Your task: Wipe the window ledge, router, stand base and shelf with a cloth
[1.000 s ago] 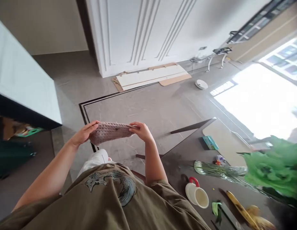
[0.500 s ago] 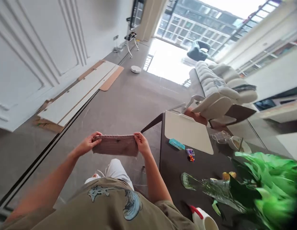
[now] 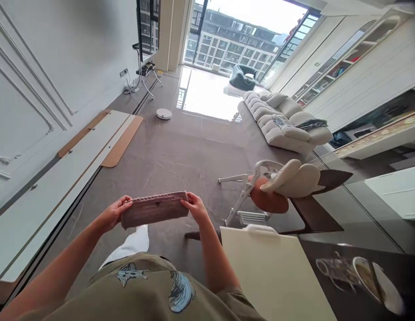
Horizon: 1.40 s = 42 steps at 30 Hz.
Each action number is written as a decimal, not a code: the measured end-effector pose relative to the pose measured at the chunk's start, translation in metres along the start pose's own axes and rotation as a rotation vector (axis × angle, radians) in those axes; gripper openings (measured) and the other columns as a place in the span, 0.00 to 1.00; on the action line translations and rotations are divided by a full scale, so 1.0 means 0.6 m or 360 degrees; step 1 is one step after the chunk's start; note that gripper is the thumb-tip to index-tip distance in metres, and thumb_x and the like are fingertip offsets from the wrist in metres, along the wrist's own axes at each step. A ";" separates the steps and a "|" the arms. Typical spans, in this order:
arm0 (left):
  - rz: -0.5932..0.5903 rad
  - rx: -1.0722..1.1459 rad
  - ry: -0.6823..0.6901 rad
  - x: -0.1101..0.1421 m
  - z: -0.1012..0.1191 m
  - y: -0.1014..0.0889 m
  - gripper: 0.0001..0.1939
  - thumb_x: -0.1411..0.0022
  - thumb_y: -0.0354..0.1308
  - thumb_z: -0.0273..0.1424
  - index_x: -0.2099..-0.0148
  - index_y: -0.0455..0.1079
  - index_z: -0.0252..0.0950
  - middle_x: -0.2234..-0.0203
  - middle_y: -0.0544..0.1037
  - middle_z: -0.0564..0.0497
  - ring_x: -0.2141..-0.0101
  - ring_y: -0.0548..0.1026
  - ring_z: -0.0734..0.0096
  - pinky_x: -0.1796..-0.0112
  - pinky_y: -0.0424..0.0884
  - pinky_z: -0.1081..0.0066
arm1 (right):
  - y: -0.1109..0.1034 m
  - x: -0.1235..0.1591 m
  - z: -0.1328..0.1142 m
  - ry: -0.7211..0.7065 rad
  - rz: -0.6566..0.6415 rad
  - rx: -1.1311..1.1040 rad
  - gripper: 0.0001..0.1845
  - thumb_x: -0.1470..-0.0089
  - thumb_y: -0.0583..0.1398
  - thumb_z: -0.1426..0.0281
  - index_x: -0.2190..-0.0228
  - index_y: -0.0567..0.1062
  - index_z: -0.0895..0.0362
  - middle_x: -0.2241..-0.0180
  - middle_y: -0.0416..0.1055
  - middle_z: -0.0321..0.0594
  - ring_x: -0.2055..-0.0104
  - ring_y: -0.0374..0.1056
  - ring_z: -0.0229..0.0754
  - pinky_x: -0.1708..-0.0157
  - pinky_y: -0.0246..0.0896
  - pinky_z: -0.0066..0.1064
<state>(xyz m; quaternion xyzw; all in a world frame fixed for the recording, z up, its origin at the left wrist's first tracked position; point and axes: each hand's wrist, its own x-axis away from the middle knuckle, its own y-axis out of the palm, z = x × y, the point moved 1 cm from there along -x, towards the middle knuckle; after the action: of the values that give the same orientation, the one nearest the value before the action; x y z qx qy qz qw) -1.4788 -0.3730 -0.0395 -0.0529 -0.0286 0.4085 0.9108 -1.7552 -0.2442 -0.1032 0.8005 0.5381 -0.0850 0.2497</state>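
Note:
A brownish-mauve cloth (image 3: 155, 210), which looks like a folded cleaning cloth or mop pad, is stretched between my two hands in front of my body. My left hand (image 3: 115, 213) pinches its upper left corner between thumb and fingers. At the upper right corner my right hand (image 3: 196, 207) grips it the same way. The cloth hangs down over the grey floor, its top edge ridged and tilted slightly up to the right. Both hands are apart from the table at my right.
A dark table with a cream board (image 3: 271, 272), a glass pitcher (image 3: 338, 269) and a bowl (image 3: 375, 278) stands at right. Beyond it are a high chair (image 3: 271, 191) and a sofa (image 3: 288, 118). White panels (image 3: 70, 178) lie along the left wall; a round white device (image 3: 163, 114) sits ahead.
My view has moved forward past the table, whose vase and flowers have left the picture. The high chair and sofa appear more fully. Both hands still hold the cloth.

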 end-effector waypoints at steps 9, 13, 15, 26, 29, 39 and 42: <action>-0.0415 0.0050 -0.0080 -0.487 0.282 0.140 0.34 0.58 0.72 0.53 0.62 0.55 0.40 0.76 0.65 0.61 0.78 0.63 0.81 0.80 0.58 0.81 | -0.180 -0.401 -0.149 -0.0221 0.0647 0.0782 0.15 0.50 0.59 0.54 0.68 0.71 0.53 0.74 0.72 0.33 0.73 0.66 0.37 0.71 0.59 0.26; -0.0563 0.0010 -0.0048 -0.694 0.441 0.250 0.31 0.55 0.71 0.49 0.63 0.55 0.40 0.77 0.64 0.62 0.79 0.62 0.81 0.81 0.58 0.81 | -0.297 -0.562 -0.238 -0.0200 0.0854 0.0579 0.18 0.52 0.62 0.53 0.66 0.71 0.53 0.72 0.74 0.34 0.72 0.68 0.38 0.71 0.61 0.27; -0.0561 0.0021 0.0006 -0.797 0.510 0.294 0.29 0.53 0.70 0.47 0.63 0.56 0.40 0.77 0.64 0.62 0.79 0.62 0.81 0.80 0.59 0.81 | -0.359 -0.660 -0.275 -0.0210 0.0888 0.0375 0.19 0.54 0.63 0.53 0.66 0.71 0.53 0.72 0.74 0.34 0.71 0.68 0.38 0.71 0.62 0.27; 0.0060 0.0449 0.0029 -1.248 0.799 0.360 0.21 0.46 0.67 0.42 0.61 0.62 0.37 0.73 0.70 0.58 0.75 0.69 0.78 0.74 0.67 0.77 | -0.484 -1.287 -0.491 -0.0212 0.0284 0.0463 0.14 0.49 0.60 0.57 0.65 0.70 0.54 0.70 0.71 0.34 0.70 0.67 0.36 0.69 0.63 0.26; -0.0046 0.0655 0.0004 -1.394 0.857 0.378 0.23 0.46 0.66 0.47 0.60 0.65 0.35 0.70 0.75 0.52 0.69 0.74 0.70 0.67 0.72 0.70 | -0.479 -1.433 -0.525 -0.0306 -0.0097 0.0716 0.13 0.47 0.61 0.60 0.62 0.74 0.53 0.67 0.74 0.35 0.68 0.67 0.36 0.69 0.64 0.26; -0.0503 0.0738 -0.0141 -1.904 1.159 0.515 0.20 0.53 0.70 0.27 0.58 0.69 0.35 0.62 0.80 0.49 0.62 0.78 0.67 0.57 0.72 0.68 | -0.794 -1.894 -0.626 -0.0034 0.0795 -0.0282 0.14 0.57 0.67 0.58 0.70 0.74 0.53 0.75 0.71 0.33 0.77 0.62 0.32 0.77 0.57 0.24; -0.0566 0.0782 -0.0052 -2.048 1.257 0.559 0.19 0.52 0.69 0.28 0.57 0.68 0.36 0.62 0.79 0.49 0.61 0.78 0.66 0.57 0.72 0.67 | -0.876 -2.062 -0.634 0.0108 0.0855 -0.0621 0.14 0.58 0.67 0.59 0.69 0.73 0.51 0.74 0.73 0.33 0.72 0.68 0.37 0.71 0.63 0.27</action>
<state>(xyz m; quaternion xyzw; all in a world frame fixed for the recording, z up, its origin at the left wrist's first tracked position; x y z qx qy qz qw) -2.6161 -1.0146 0.6585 0.1815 0.0475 0.2379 0.9530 -2.7837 -0.9151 0.5631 0.8532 0.3221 0.1153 0.3937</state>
